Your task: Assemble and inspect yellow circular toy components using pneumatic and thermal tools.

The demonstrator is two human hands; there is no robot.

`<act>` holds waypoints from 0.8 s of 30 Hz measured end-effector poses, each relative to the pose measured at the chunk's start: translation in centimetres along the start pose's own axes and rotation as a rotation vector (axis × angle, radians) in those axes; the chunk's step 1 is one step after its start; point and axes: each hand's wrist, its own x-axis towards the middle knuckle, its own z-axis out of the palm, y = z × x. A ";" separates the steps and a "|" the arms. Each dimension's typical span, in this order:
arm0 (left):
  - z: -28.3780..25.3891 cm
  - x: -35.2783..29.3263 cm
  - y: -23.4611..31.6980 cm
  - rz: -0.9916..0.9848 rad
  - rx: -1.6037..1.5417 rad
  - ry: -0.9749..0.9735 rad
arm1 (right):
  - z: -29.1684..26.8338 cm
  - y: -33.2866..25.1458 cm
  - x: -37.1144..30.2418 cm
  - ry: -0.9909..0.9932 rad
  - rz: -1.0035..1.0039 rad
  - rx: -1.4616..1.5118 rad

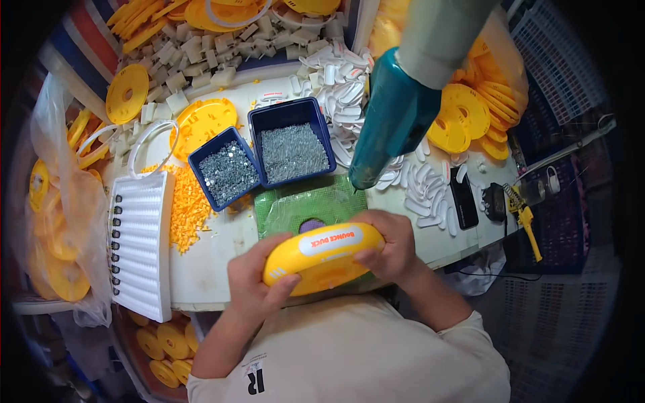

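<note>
Between my two hands is a round yellow plastic casing [329,270], tilted up on its edge, with a white oval plate bearing red lettering on its rim. My left hand [259,274] is closed round the left side, thumb on the near face. My right hand [393,247] grips the right side the same way. Just beyond lies a green mat [275,209] under clear film, with a purple spot [311,226] partly hidden by the casing. A teal power screwdriver [393,114] hangs tip-down over the mat's far right corner.
Two blue bins, one larger [254,138] and one smaller [201,164], hold small metal parts. Orange pieces [186,208] and a white ridged tray [144,245] sit left. White plates [423,191], a black phone [463,201] and yellow discs [457,117] lie right.
</note>
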 end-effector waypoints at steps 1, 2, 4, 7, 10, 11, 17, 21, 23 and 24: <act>-0.8 0.7 -0.3 0.102 0.056 -0.025 | -0.7 -0.1 0.6 -0.033 -0.103 -0.068; -1.6 1.1 -0.4 0.196 0.112 -0.052 | -1.2 -0.4 1.2 -0.068 -0.201 -0.132; -3.2 2.3 1.2 0.076 -0.105 -0.103 | -1.9 -2.1 2.6 -0.079 -0.214 -0.044; -4.1 3.6 1.8 0.230 -0.004 -0.168 | -3.2 -2.7 3.3 -0.192 -0.380 -0.205; -3.8 2.1 -0.2 0.455 0.680 -0.236 | -1.8 -0.4 0.2 -0.205 -0.460 -0.423; -3.3 1.2 -1.5 0.454 0.730 -0.273 | -1.0 0.8 -1.5 -0.226 -0.435 -0.522; -1.5 -2.1 -4.8 0.412 0.825 -0.350 | 0.7 2.6 -4.4 -0.203 -0.335 -0.460; -1.0 -1.1 -4.3 0.407 0.791 -0.358 | 0.0 3.6 -0.4 -0.171 -0.295 -0.382; -1.0 -0.7 -4.4 0.419 0.768 -0.389 | 0.5 4.4 4.0 -0.109 -0.306 -0.503; -1.1 -0.7 -4.5 0.418 0.772 -0.385 | 0.7 4.8 6.2 -0.110 -0.311 -0.501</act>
